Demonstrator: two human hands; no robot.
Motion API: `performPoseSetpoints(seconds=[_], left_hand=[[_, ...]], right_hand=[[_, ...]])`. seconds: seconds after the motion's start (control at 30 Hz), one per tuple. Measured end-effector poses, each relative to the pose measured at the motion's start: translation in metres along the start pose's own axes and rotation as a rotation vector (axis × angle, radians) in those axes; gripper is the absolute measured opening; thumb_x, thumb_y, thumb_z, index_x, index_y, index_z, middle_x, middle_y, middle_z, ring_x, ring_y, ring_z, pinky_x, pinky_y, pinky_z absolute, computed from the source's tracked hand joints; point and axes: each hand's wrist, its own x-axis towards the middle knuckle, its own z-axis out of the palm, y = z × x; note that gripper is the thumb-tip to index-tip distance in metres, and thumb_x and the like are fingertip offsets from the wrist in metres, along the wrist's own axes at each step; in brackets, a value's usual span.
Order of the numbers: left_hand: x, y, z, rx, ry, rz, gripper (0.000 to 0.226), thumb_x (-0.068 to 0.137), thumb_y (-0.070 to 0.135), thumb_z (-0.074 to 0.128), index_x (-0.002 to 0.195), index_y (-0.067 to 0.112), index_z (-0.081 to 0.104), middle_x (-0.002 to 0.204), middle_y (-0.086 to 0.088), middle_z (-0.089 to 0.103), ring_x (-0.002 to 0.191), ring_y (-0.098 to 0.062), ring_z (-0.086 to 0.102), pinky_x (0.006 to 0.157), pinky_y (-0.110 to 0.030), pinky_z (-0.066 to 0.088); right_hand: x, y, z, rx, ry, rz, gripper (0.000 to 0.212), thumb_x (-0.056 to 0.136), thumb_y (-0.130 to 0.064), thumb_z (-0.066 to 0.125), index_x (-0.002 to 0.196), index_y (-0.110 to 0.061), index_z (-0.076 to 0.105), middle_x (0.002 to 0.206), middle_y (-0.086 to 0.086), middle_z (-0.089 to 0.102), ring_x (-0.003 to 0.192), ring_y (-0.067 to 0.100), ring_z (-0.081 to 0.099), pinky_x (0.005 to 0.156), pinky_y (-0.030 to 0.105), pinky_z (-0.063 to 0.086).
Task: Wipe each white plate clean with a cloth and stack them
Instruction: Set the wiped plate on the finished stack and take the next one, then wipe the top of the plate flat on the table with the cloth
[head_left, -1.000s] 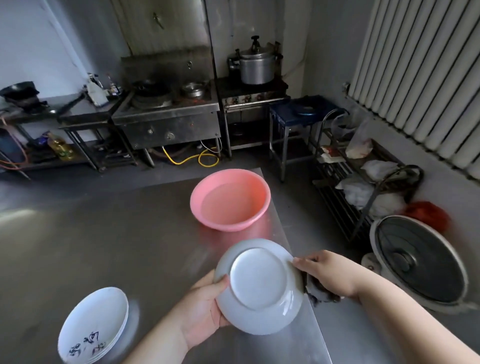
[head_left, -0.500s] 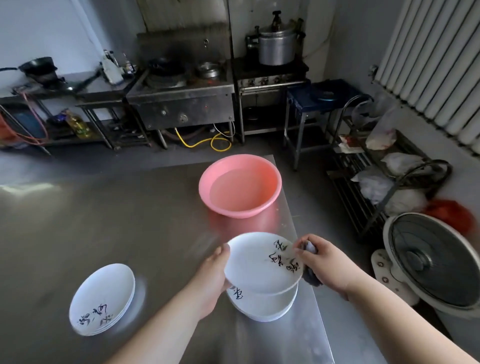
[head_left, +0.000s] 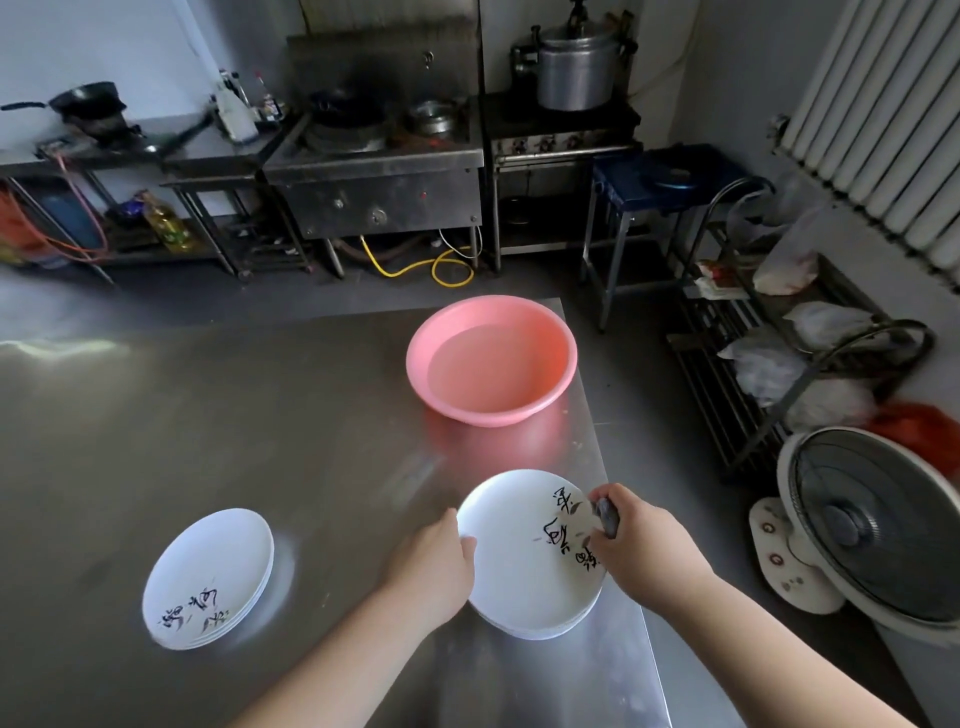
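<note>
Lower centre-right of frame: top white plate (head_left: 524, 551) face up on a short stack of plates (head_left: 540, 626) near the right edge of the steel table (head_left: 208, 415). Left hand (head_left: 434, 564) holds the plate's left rim, thumb on the rim, other fingers hidden beneath. Right hand (head_left: 641, 543) is curled round a dark cloth (head_left: 607, 514), bunched in the fist, sitting on the plate's right side over the black lettering. Whether the cloth presses the surface or just touches it: cannot tell.

Step, as judged: wiping the inner face of this plate, steadied on the stack.

Second stack (head_left: 208, 579) sits lower left of frame, well apart from the hands; which pile is finished and which is waiting: cannot tell. Pink basin (head_left: 491, 358) with water at centre frame, beyond the hands.

Next move likely calls for sweeping the cloth across the whole face and rim while the left hand steadies the plate, then lifting it onto the finished stack. Stack is close to the table edge, so watch sideways push.
</note>
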Motion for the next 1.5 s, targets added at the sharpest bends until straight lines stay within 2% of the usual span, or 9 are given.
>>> performPoseSetpoints(seconds=[0.33, 0.4, 0.5, 0.67, 0.77, 0.9, 1.03, 1.23, 1.5], left_hand=[[0.01, -0.009, 0.008, 0.1, 0.06, 0.09, 0.026, 0.105, 0.046, 0.036, 0.107, 0.023, 0.047, 0.097, -0.001, 0.067, 0.091, -0.029, 0.067, 0.067, -0.037, 0.046], [0.012, -0.015, 0.004, 0.099, 0.066, 0.112, 0.041, 0.102, 0.052, 0.034, 0.125, 0.022, 0.05, 0.107, 0.0, 0.07, 0.101, -0.03, 0.068, 0.073, -0.037, 0.048], [0.014, -0.034, -0.01, 0.073, 0.099, 0.114, 0.064, 0.1, 0.065, 0.035, 0.155, 0.034, 0.037, 0.133, 0.005, 0.069, 0.122, -0.026, 0.065, 0.092, -0.038, 0.052], [0.015, -0.114, -0.042, 0.044, 0.142, 0.028, 0.046, 0.099, 0.065, 0.04, 0.137, 0.04, 0.05, 0.088, 0.012, 0.07, 0.091, -0.02, 0.067, 0.076, -0.033, 0.053], [0.014, -0.185, -0.055, 0.055, 0.158, -0.069, 0.04, 0.1, 0.062, 0.039, 0.131, 0.039, 0.052, 0.093, 0.011, 0.069, 0.084, -0.018, 0.062, 0.067, -0.032, 0.046], [0.011, -0.285, -0.061, 0.108, 0.157, -0.215, 0.029, 0.101, 0.052, 0.037, 0.102, 0.027, 0.052, 0.092, 0.009, 0.061, 0.08, -0.018, 0.064, 0.063, -0.031, 0.046], [0.005, -0.362, -0.062, 0.096, 0.179, -0.37, 0.034, 0.101, 0.05, 0.044, 0.123, 0.026, 0.053, 0.124, 0.002, 0.057, 0.102, -0.023, 0.067, 0.081, -0.034, 0.054], [0.011, -0.426, -0.06, 0.008, 0.096, -0.334, 0.033, 0.102, 0.044, 0.05, 0.128, 0.024, 0.053, 0.125, 0.002, 0.066, 0.113, -0.025, 0.066, 0.09, -0.037, 0.055], [0.021, -0.447, -0.054, -0.083, 0.075, -0.196, 0.014, 0.104, 0.025, 0.049, 0.115, 0.017, 0.045, 0.099, -0.002, 0.062, 0.084, -0.024, 0.056, 0.07, -0.036, 0.044]], right_hand=[[-0.004, -0.002, 0.002, -0.19, 0.06, -0.009, 0.02, 0.086, -0.037, 0.059, 0.105, -0.037, 0.052, 0.077, -0.012, 0.064, 0.068, 0.012, 0.062, 0.06, 0.037, 0.058], [-0.005, -0.012, 0.0, -0.239, 0.096, -0.022, 0.016, 0.088, -0.038, 0.056, 0.103, -0.034, 0.051, 0.075, -0.011, 0.063, 0.068, 0.013, 0.063, 0.061, 0.037, 0.059], [-0.004, -0.037, -0.001, -0.288, 0.161, -0.057, 0.018, 0.09, -0.045, 0.057, 0.089, -0.031, 0.046, 0.07, -0.008, 0.06, 0.061, 0.012, 0.058, 0.052, 0.033, 0.052], [0.001, -0.101, 0.026, -0.296, 0.116, -0.183, 0.028, 0.092, -0.054, 0.056, 0.085, -0.031, 0.043, 0.074, -0.007, 0.061, 0.065, 0.011, 0.059, 0.055, 0.033, 0.049], [0.005, -0.148, 0.061, -0.269, 0.063, -0.256, 0.026, 0.089, -0.052, 0.056, 0.089, -0.027, 0.047, 0.075, -0.005, 0.063, 0.068, 0.015, 0.061, 0.061, 0.034, 0.052], [0.009, -0.206, 0.121, -0.255, -0.038, -0.332, 0.032, 0.086, -0.058, 0.055, 0.093, -0.027, 0.05, 0.08, -0.005, 0.066, 0.076, 0.02, 0.065, 0.067, 0.037, 0.056], [0.009, -0.255, 0.188, -0.218, -0.181, -0.315, 0.036, 0.086, -0.062, 0.056, 0.094, -0.028, 0.054, 0.08, -0.008, 0.067, 0.077, 0.016, 0.066, 0.068, 0.035, 0.056], [0.017, -0.3, 0.273, -0.206, -0.37, -0.205, 0.032, 0.089, -0.056, 0.056, 0.086, -0.025, 0.049, 0.078, -0.004, 0.063, 0.071, 0.019, 0.06, 0.055, 0.031, 0.041], [0.017, -0.322, 0.33, -0.272, -0.362, -0.129, 0.018, 0.098, -0.037, 0.053, 0.107, -0.025, 0.043, 0.091, -0.003, 0.063, 0.079, 0.026, 0.059, 0.063, 0.031, 0.042]])
